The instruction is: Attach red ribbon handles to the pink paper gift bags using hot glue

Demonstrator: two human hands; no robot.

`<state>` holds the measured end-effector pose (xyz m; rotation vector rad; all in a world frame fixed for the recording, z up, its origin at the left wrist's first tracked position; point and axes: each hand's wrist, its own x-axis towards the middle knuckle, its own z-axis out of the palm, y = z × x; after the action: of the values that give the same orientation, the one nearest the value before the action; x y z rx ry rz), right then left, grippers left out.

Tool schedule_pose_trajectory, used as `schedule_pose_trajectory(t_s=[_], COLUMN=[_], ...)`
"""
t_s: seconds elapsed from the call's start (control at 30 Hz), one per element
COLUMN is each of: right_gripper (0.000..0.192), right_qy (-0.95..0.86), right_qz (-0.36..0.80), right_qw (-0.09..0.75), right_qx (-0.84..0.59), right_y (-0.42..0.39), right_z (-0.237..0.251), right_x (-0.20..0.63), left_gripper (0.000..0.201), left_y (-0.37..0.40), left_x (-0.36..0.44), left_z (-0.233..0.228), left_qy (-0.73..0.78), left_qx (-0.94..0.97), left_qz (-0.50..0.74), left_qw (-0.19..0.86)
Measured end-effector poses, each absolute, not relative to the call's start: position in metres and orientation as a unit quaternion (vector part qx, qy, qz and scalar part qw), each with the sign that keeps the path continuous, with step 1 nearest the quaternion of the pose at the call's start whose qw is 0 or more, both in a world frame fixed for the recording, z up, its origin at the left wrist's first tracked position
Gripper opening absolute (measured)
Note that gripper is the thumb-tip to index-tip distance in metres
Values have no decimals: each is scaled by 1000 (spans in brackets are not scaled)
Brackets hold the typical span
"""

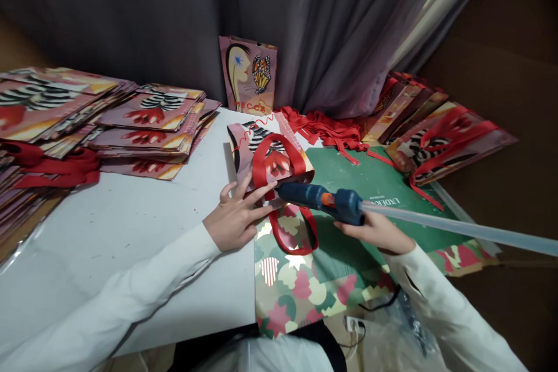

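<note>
Head view: right hand [377,231] grips blue glue gun [300,195], nozzle near left hand [233,224]; that one's flat, fingers spread, at patterned paper bag's [244,142] near edge, red ribbon [260,165] on top.

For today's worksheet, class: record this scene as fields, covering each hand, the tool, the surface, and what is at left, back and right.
Left hand: fingers spread at red ribbon, by near edge of patterned bag
Right hand: holds glue gun
Tool: dark blue, pointing toward left hand; clear stick behind
Surface: white table, green printed sheet
Left: printed stacks
Back: upright MECCA bag, grey curtain
Right: bags with ribbons
</note>
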<state>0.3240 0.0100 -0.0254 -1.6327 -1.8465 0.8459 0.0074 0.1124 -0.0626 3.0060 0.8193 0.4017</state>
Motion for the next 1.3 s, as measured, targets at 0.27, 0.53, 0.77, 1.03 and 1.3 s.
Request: schedule_pose_trajectory(t_s=[0.27, 0.53, 0.77, 1.03, 1.3], right_gripper=[37, 29, 18, 14, 21], right_qy=[-789, -774, -750, -733, -771], right_qz=[321, 333, 361, 361, 320], right_qw=[190, 157, 215, 233, 244], right_qx=[-488, -516, -511, -527, -494], right_y=[51, 57, 54, 57, 67], right_z=[-11, -22, -27, -38, -45], right_x=[318, 330, 319, 296, 300], left_gripper=[55, 36, 48, 51, 51], left_y=[113, 115, 121, 119, 120], left_x=[5, -5, -11, -6, -6], left_z=[-62, -65, -60, -59, -58], left_qy=[250, 267, 239, 253, 263], left_qx=[958, 938, 962, 962, 961], left_qz=[136, 204, 125, 98, 90], left_qw=[-16, -89, -48, -31, -8])
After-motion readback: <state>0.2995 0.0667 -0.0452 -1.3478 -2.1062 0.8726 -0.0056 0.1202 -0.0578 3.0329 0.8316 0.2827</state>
